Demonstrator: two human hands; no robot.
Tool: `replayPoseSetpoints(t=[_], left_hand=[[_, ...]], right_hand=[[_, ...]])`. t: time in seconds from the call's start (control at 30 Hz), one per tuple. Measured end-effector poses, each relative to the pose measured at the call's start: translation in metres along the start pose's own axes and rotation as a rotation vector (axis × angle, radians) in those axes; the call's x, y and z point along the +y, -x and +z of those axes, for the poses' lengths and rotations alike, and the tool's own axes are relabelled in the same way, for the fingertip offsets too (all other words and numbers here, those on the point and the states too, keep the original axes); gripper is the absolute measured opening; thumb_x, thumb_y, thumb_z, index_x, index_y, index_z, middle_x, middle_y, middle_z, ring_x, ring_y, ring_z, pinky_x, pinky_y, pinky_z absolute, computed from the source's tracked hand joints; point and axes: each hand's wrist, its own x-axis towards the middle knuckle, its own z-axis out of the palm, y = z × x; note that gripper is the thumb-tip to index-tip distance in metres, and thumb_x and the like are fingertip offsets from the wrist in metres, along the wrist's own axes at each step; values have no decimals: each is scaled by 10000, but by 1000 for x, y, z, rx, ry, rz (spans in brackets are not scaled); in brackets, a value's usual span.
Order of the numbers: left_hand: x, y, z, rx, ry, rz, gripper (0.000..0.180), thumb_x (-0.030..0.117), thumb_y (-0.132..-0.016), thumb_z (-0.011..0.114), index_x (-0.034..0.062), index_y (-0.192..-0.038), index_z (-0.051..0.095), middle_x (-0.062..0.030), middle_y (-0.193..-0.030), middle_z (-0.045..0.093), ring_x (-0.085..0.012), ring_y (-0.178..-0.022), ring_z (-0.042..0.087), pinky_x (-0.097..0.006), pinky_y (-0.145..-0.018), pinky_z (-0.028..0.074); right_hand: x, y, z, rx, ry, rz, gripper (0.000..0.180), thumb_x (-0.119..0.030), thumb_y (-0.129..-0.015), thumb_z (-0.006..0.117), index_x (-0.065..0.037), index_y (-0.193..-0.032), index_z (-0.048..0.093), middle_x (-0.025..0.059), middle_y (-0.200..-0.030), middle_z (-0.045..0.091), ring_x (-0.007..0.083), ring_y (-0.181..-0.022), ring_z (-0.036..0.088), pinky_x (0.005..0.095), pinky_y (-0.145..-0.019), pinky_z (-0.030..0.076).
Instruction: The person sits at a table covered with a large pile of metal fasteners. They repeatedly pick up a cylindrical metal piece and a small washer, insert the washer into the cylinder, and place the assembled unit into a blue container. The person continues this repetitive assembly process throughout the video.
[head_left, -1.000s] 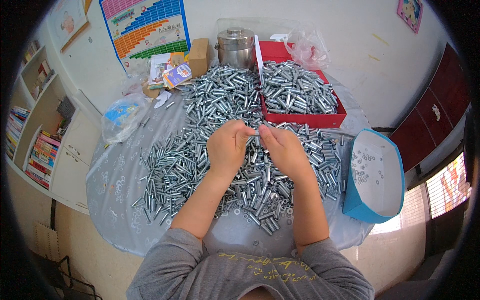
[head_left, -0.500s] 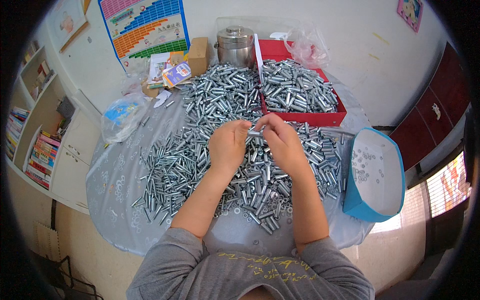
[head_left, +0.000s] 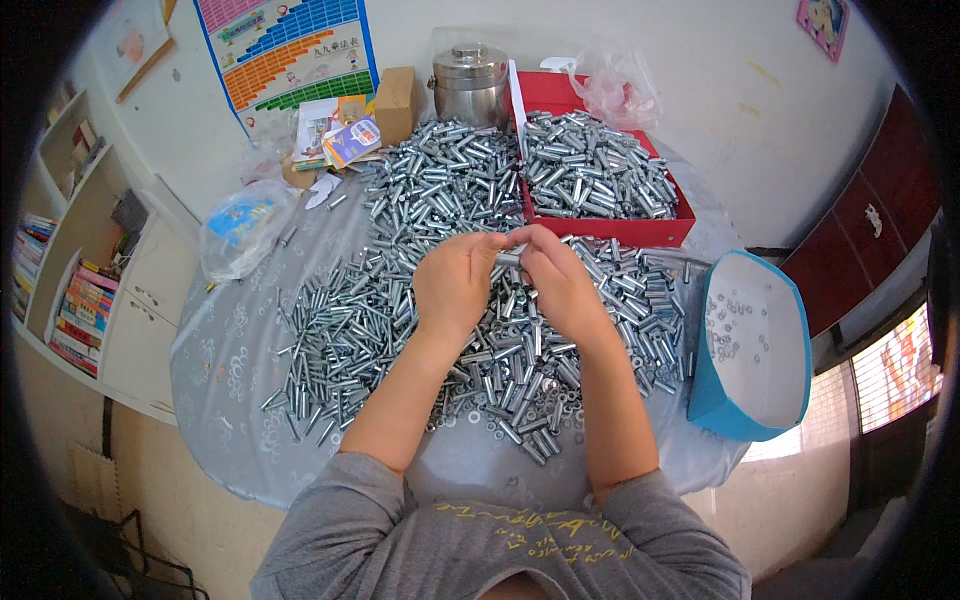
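Observation:
My left hand and my right hand meet above the middle of a big heap of silver metal parts. Between their fingertips is a short silver expansion bolt, lying roughly sideways. Both hands are closed on it, and the fingers hide its ends. Under and around them spread loose metal sleeves, with slim bolts on the left of the heap. Small washers lie along the heap's near edge.
A red box full of assembled bolts stands at the back right. A blue bin with some washers sits at the right edge. A steel pot, a cardboard box and a plastic bag stand along the back and left.
My hands have drawn closer, and the fingertips now meet over the bolt. The right index finger has come down toward the left thumb. The heap looks the same.

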Motion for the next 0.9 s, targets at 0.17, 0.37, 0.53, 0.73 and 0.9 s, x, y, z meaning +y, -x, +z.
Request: replayPoseSetpoints(t=[0.17, 0.37, 0.53, 0.73, 0.9], left_hand=[[-6, -1, 6, -6, -51, -11, 412, 404, -882, 452, 59, -803, 663, -127, -736, 620, -330, -682, 586, -406, -576, 439], [-7, -3, 9, -88, -158, -1, 436, 429, -893, 407, 93, -832, 679, -131, -746, 621, -321, -696, 591, -413, -580, 436], [-9, -5, 7, -146, -157, -44, 394, 388, -904, 406, 100, -881, 674, -149, -779, 630, -340, -706, 596, -415, -598, 446], [-9, -4, 7, -138, -170, -76, 427, 433, -894, 399, 120, -834, 684, -129, -765, 626, -316, -704, 594, -407, -585, 438], [-14, -5, 13, -152, -255, -45, 422, 425, -894, 401, 116, -822, 680, -128, -740, 618, -319, -686, 589, -415, -582, 434]], right_hand=[[11, -9, -2, -112, -146, 274, 250, -204, -836, 406, 0, -869, 547, 62, -672, 528, 149, -606, 510, 295, -536, 415], [33, -17, 6, 84, -206, 154, 263, -232, -870, 409, -11, -960, 521, 46, -665, 521, 113, -507, 466, 259, -441, 394], [35, -22, 7, -82, -393, 270, 251, -236, -864, 421, -37, -985, 514, 16, -632, 462, 74, -433, 409, 240, -318, 358], [30, -20, 9, -54, -487, 347, 237, -242, -871, 445, -51, -987, 523, -15, -652, 432, 59, -435, 365, 231, -354, 357], [47, -26, 7, -45, -521, 349, 256, -267, -873, 456, -34, -955, 527, -20, -654, 416, 57, -438, 359, 238, -383, 406]])
